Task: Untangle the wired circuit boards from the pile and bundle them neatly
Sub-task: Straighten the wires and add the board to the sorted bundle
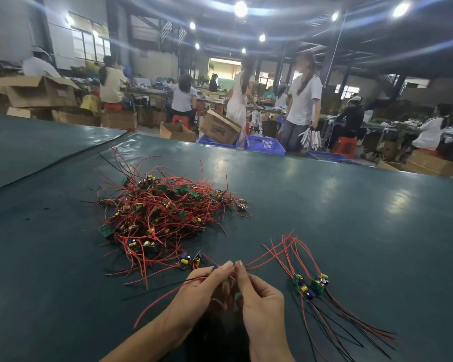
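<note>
A tangled pile (pixel 162 210) of small green circuit boards with red and black wires lies on the dark green table (pixel 351 218), ahead and left of my hands. My left hand (pixel 204 291) and my right hand (pixel 259 301) meet near the front edge, fingertips together. Both pinch red wires, and a small blue component shows at my left fingertips. A red wire and a black wire trail left from my left hand. To the right lies a sorted group of boards (pixel 311 283), their wires laid side by side.
Two loose boards (pixel 190 259) lie just beyond my left hand at the pile's near edge. Past the table's far edge stand blue baskets (pixel 264 145), cardboard boxes (pixel 220 126) and several people at benches.
</note>
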Available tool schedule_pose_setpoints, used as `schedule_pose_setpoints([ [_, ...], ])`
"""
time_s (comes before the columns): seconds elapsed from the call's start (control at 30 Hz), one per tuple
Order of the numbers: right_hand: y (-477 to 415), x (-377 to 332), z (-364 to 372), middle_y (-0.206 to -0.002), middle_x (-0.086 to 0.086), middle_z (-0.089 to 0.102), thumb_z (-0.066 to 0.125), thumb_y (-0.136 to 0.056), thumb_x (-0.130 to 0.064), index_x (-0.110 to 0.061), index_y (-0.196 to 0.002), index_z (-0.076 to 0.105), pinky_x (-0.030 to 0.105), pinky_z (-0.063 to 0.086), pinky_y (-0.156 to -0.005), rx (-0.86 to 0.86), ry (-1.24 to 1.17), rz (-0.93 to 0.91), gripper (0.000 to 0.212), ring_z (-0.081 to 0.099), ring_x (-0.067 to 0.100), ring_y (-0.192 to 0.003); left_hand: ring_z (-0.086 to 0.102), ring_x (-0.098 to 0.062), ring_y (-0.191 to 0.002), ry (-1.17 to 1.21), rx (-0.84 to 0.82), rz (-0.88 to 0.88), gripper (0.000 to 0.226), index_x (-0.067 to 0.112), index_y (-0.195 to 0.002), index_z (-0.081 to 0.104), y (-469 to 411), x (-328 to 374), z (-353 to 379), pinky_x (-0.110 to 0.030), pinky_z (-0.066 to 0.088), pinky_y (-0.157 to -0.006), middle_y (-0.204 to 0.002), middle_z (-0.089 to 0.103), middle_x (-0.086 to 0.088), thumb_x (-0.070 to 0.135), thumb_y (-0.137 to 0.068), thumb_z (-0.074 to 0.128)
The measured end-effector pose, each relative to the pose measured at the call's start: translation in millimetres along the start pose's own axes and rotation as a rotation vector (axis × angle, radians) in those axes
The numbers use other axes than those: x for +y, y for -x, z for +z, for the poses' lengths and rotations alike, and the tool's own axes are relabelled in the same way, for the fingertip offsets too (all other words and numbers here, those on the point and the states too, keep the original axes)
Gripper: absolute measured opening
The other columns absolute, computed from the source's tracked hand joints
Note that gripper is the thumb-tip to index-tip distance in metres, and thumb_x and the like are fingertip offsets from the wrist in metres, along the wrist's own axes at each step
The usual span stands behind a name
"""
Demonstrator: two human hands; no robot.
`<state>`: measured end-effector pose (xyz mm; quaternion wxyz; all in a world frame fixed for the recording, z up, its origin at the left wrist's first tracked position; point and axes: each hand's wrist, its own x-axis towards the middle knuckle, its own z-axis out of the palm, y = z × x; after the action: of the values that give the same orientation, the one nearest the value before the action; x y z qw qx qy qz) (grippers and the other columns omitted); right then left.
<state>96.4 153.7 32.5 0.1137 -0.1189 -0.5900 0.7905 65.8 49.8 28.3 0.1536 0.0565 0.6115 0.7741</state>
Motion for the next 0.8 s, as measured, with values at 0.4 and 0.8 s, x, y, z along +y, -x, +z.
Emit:
schedule_pose_setpoints([
  [0.4, -12.9, -6.5, -11.0, -0.046, -0.01, 0.051, 0.063, -0.092, -0.026, -0.024, -0.069, 0.079, 0.026, 0.036, -0.051, 0.186, 0.033, 0.088, 0.028, 0.045, 0.011, -0.041, 0.053, -0.019, -0.055, -0.275, -0.021, 0.27, 0.053, 0.013, -0.046, 0.06, 1.0, 2.6, 0.8, -0.026, 0.043, -0.061, -0.053, 0.058, -0.011, 0.048, -0.087, 0.059],
  [0.8, -31.2, -17.4, -38.4, -0.06, -0.007, 0.047, 0.062, -0.092, -0.029, -0.011, -0.082, 0.076, 0.016, 0.023, -0.033, 0.305, -0.192, 0.027, 0.025, 0.026, 0.003, -0.035, 0.056, -0.02, -0.054, -0.303, -0.06, 0.289, 0.052, 0.016, -0.045, 0.057, 0.3, 2.3, -3.6, -0.026, 0.046, -0.06, -0.051, 0.058, -0.01, 0.055, -0.079, 0.056],
])
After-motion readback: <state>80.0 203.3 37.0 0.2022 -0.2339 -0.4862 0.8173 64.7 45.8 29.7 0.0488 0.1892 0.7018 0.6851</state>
